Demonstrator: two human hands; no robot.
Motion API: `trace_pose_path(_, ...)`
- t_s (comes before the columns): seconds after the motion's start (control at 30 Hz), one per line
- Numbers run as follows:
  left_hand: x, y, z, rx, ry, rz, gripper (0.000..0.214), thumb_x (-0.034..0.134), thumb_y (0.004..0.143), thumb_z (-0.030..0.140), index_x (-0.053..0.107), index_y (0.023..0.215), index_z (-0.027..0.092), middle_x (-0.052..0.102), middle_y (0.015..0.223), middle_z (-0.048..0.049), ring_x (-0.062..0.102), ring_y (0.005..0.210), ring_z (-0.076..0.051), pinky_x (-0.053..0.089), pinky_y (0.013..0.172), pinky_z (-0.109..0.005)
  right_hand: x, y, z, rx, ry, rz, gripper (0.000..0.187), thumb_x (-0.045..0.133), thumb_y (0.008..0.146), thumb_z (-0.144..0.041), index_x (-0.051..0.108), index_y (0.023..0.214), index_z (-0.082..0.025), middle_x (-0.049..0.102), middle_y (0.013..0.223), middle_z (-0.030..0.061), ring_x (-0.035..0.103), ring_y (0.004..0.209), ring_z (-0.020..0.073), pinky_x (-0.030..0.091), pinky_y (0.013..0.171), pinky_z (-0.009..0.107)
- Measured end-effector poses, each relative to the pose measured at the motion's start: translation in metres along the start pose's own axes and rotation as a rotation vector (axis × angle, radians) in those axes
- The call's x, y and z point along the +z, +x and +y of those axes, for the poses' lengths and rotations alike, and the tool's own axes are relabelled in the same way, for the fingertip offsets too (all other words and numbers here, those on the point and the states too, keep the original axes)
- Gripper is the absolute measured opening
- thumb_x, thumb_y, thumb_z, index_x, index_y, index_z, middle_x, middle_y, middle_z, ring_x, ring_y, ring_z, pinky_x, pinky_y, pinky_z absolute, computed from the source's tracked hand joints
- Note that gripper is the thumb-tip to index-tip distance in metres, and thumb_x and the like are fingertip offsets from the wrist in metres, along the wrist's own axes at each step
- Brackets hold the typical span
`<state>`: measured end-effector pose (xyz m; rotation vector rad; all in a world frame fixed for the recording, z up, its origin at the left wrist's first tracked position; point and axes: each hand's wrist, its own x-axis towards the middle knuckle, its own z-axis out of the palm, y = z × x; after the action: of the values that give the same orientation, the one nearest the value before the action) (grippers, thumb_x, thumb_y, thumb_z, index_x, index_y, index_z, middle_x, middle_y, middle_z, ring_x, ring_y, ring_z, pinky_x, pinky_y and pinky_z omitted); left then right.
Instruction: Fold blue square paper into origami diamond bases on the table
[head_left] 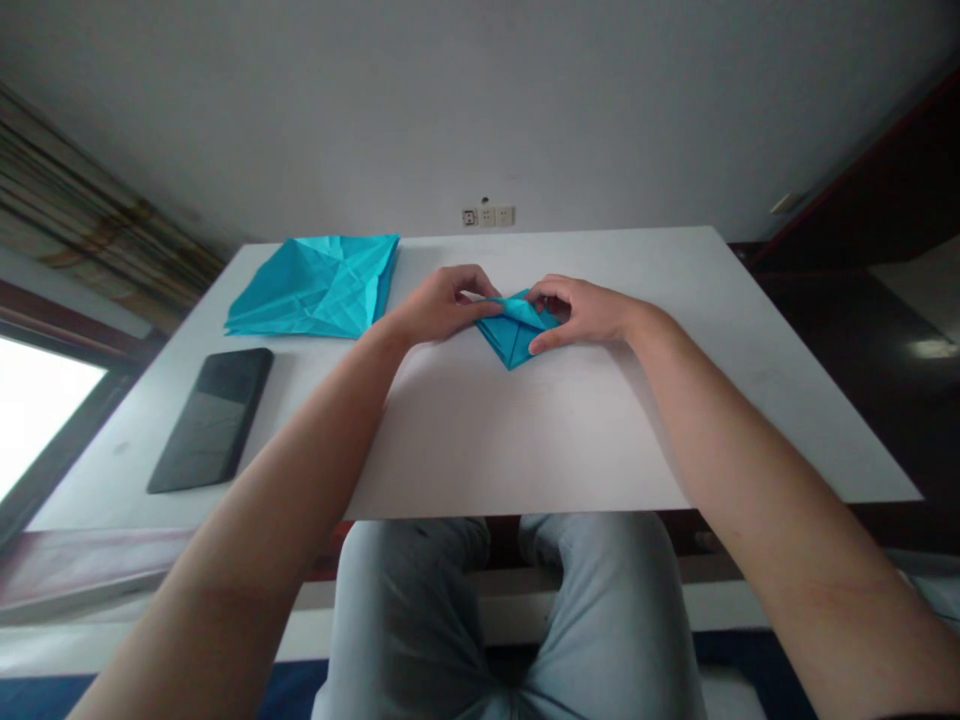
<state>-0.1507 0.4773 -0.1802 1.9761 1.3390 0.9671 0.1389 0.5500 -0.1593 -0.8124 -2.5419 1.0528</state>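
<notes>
My white table [525,450] bears a creased blue sheet [315,290] at far left, a dark phone [214,420] nearer me. Mid-table, my left hand [446,300] pinches one side of the folded blue paper [512,345]; my right hand [589,310] brackets the other, pinching or not I can't tell. Light, even pressure should best align its top flap [520,309].

The person wears trousers [401,620] of pale, greyish blue (they look like faded jeans), with creases around the knees. The left hand [450,305] and the right hand [581,308] are bare, and so are both forearms [300,470], which become wider toward the elbow. Beside the right arm, at the bottom edge, appears a thin dark strip [889,716], perhaps a sleeve.
</notes>
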Motion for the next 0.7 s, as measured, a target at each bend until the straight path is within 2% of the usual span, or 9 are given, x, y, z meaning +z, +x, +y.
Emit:
trace_pose_path(0.1,0.004,0.000,0.001,0.015,0.078,0.080,0.035,0.085,0.097,0.054,0.073,0.102,0.023,0.080,0.099,-0.0064,0.072,0.090,-0.021,0.062,0.084,-0.036,0.001,0.000,0.003,0.018,0.045,0.018,0.056,0.109,0.071,-0.062,0.086,0.110,-0.030,0.085,0.114,0.0056,0.074,0.106,0.0341,0.061,0.092,0.046)
trace_pose_path(0.27,0.013,-0.003,0.010,0.050,0.266,0.069,0.028,0.081,0.096,0.045,0.072,0.112,0.023,0.082,0.107,-0.0064,0.074,0.096,-0.025,0.060,0.091,-0.039,0.003,0.002,0.009,0.069,0.003,0.119,0.035,0.093,0.090,-0.049,0.085,0.118,-0.028,0.090,0.114,0.0058,0.078,0.101,0.0332,0.058,0.089,0.044)
trace_pose_path(0.43,0.020,-0.004,0.016,0.012,0.377,0.110,0.024,0.077,0.095,0.043,0.073,0.108,0.023,0.083,0.104,-0.0080,0.074,0.095,-0.029,0.058,0.089,-0.041,0.002,0.004,0.007,0.068,-0.122,0.157,0.022,0.086,0.094,-0.042,0.082,0.108,-0.025,0.088,0.105,0.0066,0.076,0.095,0.0319,0.054,0.085,0.042)
trace_pose_path(0.57,0.024,-0.003,0.016,-0.017,0.386,0.189,0.020,0.076,0.096,0.040,0.073,0.107,0.024,0.082,0.106,-0.0084,0.073,0.097,-0.029,0.057,0.088,-0.041,0.004,0.008,0.008,0.054,-0.143,0.228,0.018,0.083,0.095,-0.034,0.084,0.110,-0.025,0.089,0.114,0.0091,0.077,0.103,0.0342,0.056,0.093,0.044)
trace_pose_path(0.7,0.028,-0.001,0.013,-0.077,0.397,0.271,0.017,0.076,0.098,0.040,0.071,0.104,0.025,0.080,0.103,-0.0084,0.070,0.094,-0.029,0.055,0.085,-0.041,0.006,0.012,0.012,0.066,-0.186,0.279,0.012,0.085,0.093,-0.029,0.082,0.104,-0.025,0.088,0.113,0.0114,0.077,0.106,0.0361,0.056,0.095,0.045)
